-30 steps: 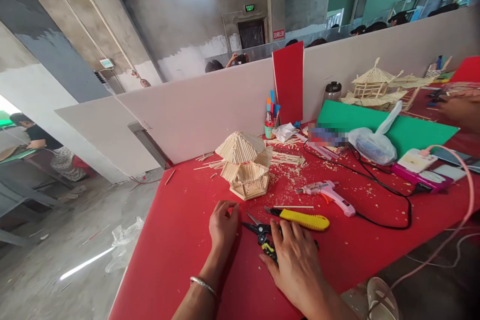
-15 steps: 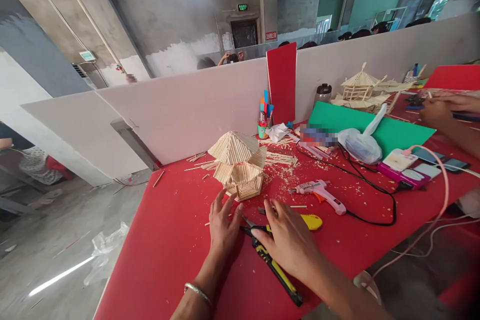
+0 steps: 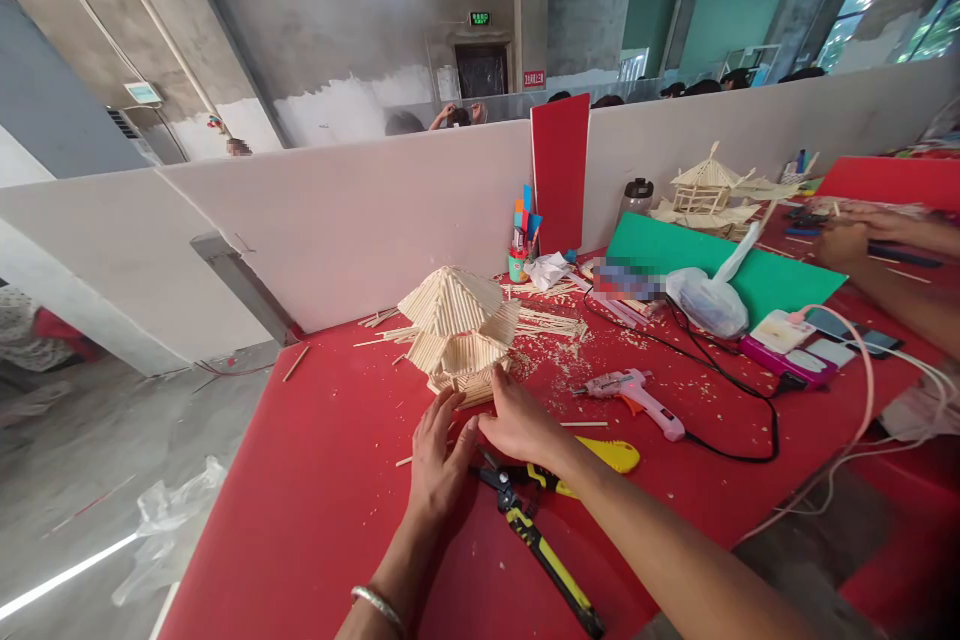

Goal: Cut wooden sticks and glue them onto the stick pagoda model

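A small pavilion model [image 3: 459, 328] built of thin wooden sticks stands on the red table [image 3: 322, 520]. My left hand [image 3: 437, 460] rests on the table just in front of the model, fingers stretched towards its base. My right hand [image 3: 517, 422] reaches to the model's lower front edge, fingers spread and touching it. Neither hand holds anything. Yellow-and-black pliers [image 3: 536, 545] lie on the table under my right forearm, beside a yellow utility knife [image 3: 611, 455].
A glue gun [image 3: 637, 390] with a black cord lies to the right among wood scraps. A pen cup [image 3: 519, 258], red board [image 3: 559, 170], green sheet [image 3: 787, 275], plastic bag [image 3: 709, 300] and phones [image 3: 795, 355] sit farther back. Another person's hands [image 3: 847, 240] work at right beside a second stick model [image 3: 705, 190].
My right hand has left the pliers and moved forward to the model's base. My left hand has uncurled and slid forward beside it. The pliers now lie free on the table.
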